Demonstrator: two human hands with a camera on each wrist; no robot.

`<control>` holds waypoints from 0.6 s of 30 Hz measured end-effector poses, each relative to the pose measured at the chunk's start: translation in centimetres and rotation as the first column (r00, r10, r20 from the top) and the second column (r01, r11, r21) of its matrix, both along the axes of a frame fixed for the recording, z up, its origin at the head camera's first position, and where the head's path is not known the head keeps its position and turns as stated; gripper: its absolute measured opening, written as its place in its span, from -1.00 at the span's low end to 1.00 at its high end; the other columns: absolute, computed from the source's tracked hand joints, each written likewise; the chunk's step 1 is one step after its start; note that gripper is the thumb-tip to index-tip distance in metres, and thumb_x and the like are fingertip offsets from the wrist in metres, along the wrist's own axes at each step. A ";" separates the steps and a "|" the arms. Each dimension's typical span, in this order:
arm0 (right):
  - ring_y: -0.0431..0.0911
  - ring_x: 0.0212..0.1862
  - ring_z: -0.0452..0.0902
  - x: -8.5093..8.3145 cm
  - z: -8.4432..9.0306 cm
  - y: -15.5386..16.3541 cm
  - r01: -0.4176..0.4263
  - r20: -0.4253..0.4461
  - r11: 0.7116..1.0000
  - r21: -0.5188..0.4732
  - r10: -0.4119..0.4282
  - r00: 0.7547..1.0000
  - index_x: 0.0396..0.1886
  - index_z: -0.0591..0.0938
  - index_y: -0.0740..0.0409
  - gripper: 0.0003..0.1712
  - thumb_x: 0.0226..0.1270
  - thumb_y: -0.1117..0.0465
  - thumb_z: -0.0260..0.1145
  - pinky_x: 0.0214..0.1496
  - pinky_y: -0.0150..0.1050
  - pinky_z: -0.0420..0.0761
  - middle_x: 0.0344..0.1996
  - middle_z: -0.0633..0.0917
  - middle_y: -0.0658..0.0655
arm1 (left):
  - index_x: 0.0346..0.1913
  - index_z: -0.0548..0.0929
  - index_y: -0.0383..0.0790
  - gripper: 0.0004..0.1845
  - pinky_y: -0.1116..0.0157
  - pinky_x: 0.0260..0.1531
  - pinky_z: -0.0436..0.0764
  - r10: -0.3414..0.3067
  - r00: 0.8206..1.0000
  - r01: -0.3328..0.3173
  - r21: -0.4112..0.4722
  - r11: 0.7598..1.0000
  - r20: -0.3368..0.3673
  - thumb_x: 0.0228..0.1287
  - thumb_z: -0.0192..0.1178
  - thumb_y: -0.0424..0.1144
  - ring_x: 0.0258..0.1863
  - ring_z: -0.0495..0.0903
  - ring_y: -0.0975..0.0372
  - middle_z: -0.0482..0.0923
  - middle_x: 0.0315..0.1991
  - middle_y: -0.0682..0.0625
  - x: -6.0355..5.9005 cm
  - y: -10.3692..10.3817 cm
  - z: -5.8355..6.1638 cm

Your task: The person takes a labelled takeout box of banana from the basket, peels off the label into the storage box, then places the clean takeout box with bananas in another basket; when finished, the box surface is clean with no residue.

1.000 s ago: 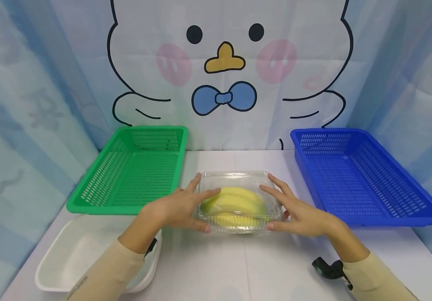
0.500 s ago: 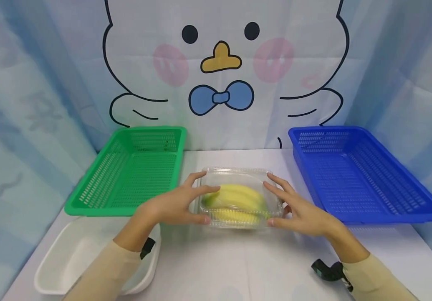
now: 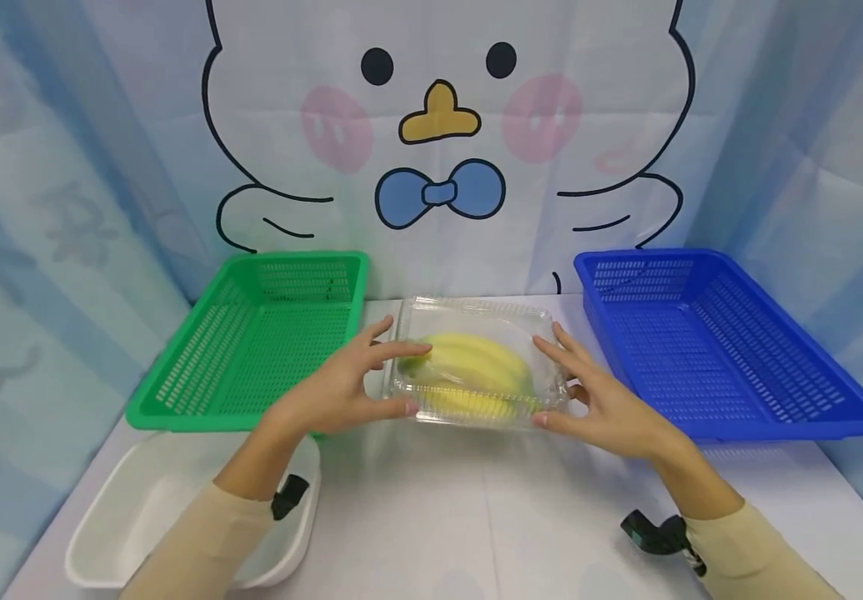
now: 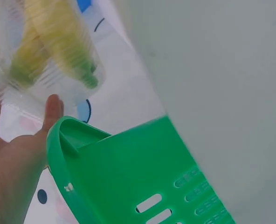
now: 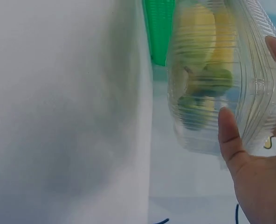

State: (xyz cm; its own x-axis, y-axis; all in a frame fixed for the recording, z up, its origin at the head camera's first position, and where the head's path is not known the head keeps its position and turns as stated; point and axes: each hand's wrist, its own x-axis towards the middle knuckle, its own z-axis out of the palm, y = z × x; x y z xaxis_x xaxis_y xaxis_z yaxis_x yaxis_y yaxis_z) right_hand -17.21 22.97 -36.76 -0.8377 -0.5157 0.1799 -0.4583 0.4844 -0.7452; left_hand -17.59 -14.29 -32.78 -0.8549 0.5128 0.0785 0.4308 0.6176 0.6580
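The box point(image 3: 476, 367) of bananas point(image 3: 469, 367) has been raised off the table point(image 3: 476, 517), clasped at its ends between the curled fingers of the left hand point(image 3: 341, 392) and right hand point(image 3: 604, 408), so carrying is under way.

Clamshell box point(image 3: 476, 367) between both baskets point(image 3: 258, 337) point(image 3: 709, 342), apparently lifted off table point(image 3: 476, 517); tub point(image 3: 168, 508) front-left.
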 end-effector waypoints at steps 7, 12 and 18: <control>0.08 0.45 0.19 -0.3 0.6 -0.1 0.010 -0.092 0.998 -0.061 -0.016 0.996 0.65 0.21 -0.07 0.07 0.22 0.22 0.58 0.20 -0.43 0.53 0.68 -0.23 0.00 | 0.39 0.56 0.18 -0.27 0.08 0.05 0.68 -0.013 0.994 0.028 0.140 0.990 -0.107 0.12 0.57 0.00 0.41 0.38 -0.02 -0.08 0.66 0.02 -0.3 -0.4 0.0; 0.08 0.47 0.20 -0.7 0.9 -0.7 -0.032 -0.119 0.993 -0.111 0.018 0.993 0.64 0.22 -0.03 0.09 0.19 0.30 0.58 0.19 -0.51 0.52 0.68 -0.20 -0.05 | 0.40 0.55 0.15 -0.26 0.09 0.06 0.67 -0.015 0.989 0.035 0.139 0.990 -0.145 0.12 0.57 0.02 0.46 0.31 0.02 -0.07 0.66 0.10 -0.4 -1.1 0.1; 0.00 0.17 0.40 -1.6 1.1 -2.0 -0.041 -0.101 0.989 -0.140 0.027 0.994 0.62 0.27 0.00 0.04 0.19 0.30 0.58 0.09 -0.43 0.59 0.67 -0.14 -0.04 | 0.40 0.54 0.08 -0.30 0.01 0.05 0.67 -0.021 0.988 0.050 0.185 0.982 -0.153 0.18 0.54 -0.08 0.54 0.19 -0.01 -0.08 0.66 0.06 -0.4 -2.4 0.1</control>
State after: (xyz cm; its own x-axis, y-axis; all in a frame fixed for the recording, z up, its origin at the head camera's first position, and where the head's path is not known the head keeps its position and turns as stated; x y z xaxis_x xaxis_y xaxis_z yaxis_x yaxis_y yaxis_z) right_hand -18.79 20.98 -35.71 -0.7945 -0.5070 0.3343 -0.5476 0.3601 -0.7553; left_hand -17.96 -16.68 -32.70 -0.8077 0.5063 0.3021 0.5528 0.4720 0.6868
